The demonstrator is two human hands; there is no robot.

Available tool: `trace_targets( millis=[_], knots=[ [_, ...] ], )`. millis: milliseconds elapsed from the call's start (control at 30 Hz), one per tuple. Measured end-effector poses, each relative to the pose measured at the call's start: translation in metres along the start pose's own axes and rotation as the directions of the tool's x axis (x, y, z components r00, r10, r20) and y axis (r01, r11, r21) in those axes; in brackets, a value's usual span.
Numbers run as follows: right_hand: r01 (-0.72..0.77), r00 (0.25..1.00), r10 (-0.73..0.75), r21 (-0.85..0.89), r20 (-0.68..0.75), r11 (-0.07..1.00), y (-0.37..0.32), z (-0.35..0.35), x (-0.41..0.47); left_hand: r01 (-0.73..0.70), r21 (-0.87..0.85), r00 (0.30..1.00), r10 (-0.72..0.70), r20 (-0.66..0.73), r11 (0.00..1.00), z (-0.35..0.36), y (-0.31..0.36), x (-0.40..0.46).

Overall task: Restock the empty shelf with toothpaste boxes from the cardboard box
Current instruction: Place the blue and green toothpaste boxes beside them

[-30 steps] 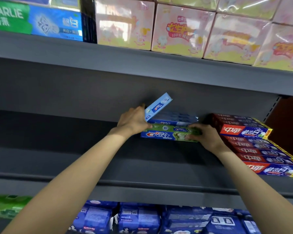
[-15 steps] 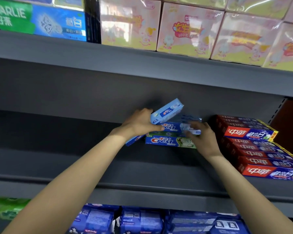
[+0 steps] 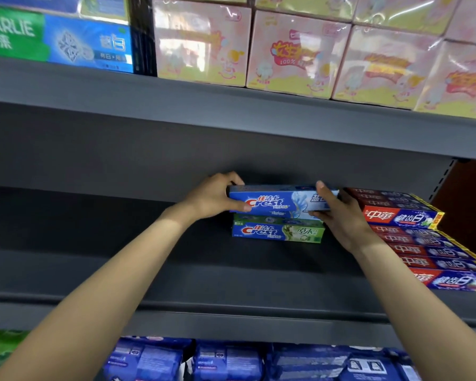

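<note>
A blue Crest toothpaste box (image 3: 275, 202) lies level on top of a green Crest box (image 3: 278, 232) at the back of the grey middle shelf (image 3: 154, 273). My left hand (image 3: 215, 196) grips the blue box's left end, thumb on its front face. At the other end, my right hand (image 3: 338, 213) clasps the box, with fingers over the top edge. Right of the Crest boxes stands a stepped stack of red and blue toothpaste boxes (image 3: 412, 235). The cardboard box is out of view.
The upper shelf carries pink and yellow wrapped packs (image 3: 294, 56) and a green and blue Darlie box (image 3: 58, 42). Blue packs (image 3: 226, 361) fill the shelf below. The shelf's left half holds no goods. A brown panel (image 3: 467, 204) borders the far right.
The blue box was tilted in my left hand; it has come down flat onto the green box, and my right hand has moved up to hold its right end.
</note>
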State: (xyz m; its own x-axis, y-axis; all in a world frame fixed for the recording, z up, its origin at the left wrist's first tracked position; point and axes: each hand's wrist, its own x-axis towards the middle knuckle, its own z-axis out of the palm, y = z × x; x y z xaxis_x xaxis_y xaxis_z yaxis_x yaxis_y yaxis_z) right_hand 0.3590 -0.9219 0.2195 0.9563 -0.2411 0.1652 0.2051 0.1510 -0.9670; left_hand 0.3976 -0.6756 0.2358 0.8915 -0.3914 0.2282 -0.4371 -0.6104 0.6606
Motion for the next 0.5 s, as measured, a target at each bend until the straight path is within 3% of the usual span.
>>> trace_targets(
  millis=[67,300,367,500],
  knots=[
    [-0.022,1.000,0.023,0.063,-0.005,0.998,0.001,-0.001,0.000,-0.003,-0.106,1.000,0.003,-0.007,0.994,0.003,0.002,-0.001],
    [0.027,0.999,-0.032,0.154,0.030,0.988,0.001,-0.006,0.003,0.010,-0.103,0.998,-0.016,-0.054,0.995,0.016,0.002,0.005],
    [0.060,0.998,-0.060,0.063,-0.002,0.996,0.004,-0.008,0.007,0.016,-0.074,0.997,-0.021,-0.077,0.997,0.020,0.001,0.006],
    [0.140,0.980,-0.183,-0.382,-0.079,0.914,0.018,-0.016,0.020,0.068,0.117,0.982,-0.045,-0.182,0.991,0.028,-0.001,0.009]
  ],
)
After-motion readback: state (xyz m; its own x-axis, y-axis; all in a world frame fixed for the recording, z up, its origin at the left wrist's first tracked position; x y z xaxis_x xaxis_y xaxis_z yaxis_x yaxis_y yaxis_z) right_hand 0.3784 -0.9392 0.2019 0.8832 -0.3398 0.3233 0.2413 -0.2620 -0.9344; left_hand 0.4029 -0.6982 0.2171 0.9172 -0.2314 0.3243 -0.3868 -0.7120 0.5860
